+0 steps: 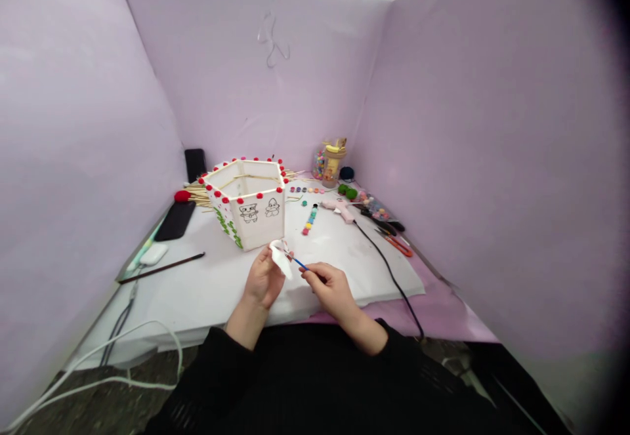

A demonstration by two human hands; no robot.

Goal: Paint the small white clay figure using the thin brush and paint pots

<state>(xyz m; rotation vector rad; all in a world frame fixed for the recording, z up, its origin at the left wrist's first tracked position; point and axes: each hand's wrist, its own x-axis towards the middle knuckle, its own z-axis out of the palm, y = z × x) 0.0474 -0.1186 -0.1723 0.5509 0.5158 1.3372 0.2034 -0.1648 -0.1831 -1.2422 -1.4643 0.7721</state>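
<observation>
Thin blue brush (299,264) is pinched in right hand (329,285), tip w/in white tissue (281,256) clamped by left hand (264,277), just before wooden box (249,202). Tissue could be torn if tugged hard; box likely smeared.

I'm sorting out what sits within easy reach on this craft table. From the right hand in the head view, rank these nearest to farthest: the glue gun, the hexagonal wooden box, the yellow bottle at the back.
From the right hand:
1. Hexagonal wooden box, just ahead and left.
2. Glue gun, ahead and slightly right.
3. Yellow bottle, far back by the wall.
</observation>
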